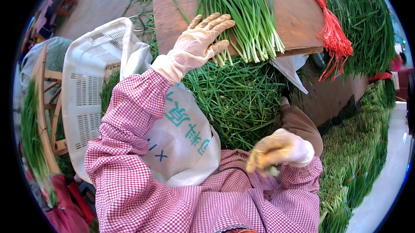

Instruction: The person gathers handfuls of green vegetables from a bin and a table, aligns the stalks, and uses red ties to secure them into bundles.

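Note:
A loose bunch of garlic chives (pixel 246 12) lies on a brown wooden board (pixel 298 21), its pale stem ends over the near edge. My left hand (pixel 201 38), in a thin cream glove, rests flat against the left side of the stems with fingers stretched out. Low in front of my body, my right hand (pixel 276 151), gloved too, has its fingers curled together and slightly blurred. A small pale bit shows beneath it, too unclear to name. Between the board and my lap spreads a heap of loose green leaves (pixel 235 99).
Red ties (pixel 333 34) hang at the board's right edge beside stacked chive bundles (pixel 359 21). More bundles (pixel 363 146) line the right side. A white plastic basket (pixel 82 103) and a white woven sack (pixel 186 155) stand left, near a wooden frame (pixel 41 112).

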{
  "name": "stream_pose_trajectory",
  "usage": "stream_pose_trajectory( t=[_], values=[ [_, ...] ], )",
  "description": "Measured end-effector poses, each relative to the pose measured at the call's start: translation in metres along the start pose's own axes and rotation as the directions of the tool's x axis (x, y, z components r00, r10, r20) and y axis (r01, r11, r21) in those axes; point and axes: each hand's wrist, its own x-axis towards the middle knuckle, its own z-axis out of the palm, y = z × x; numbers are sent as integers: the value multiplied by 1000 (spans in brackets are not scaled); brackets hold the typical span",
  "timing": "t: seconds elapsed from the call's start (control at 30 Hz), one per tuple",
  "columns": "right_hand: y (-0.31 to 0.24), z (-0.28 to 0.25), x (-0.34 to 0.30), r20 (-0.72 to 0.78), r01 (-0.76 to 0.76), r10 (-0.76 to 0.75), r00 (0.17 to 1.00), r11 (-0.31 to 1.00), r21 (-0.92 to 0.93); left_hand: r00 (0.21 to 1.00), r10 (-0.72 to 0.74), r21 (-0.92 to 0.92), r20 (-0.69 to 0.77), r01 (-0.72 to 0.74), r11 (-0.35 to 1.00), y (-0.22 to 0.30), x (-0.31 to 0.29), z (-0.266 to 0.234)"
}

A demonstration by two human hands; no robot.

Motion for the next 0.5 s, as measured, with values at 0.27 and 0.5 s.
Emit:
stream_pose_trajectory(
  t=[0.27, 0.5],
  values=[
    [57, -18, 26, -640, -133, -493, 590, 722, -679, 958, 283, 111, 48, -287, 951, 22, 46, -8],
    [0, -35, 40, -402, 139, -881, 250, 443, -886, 928, 310, 247, 205, -355, 901, -4, 57, -13]
  ],
)
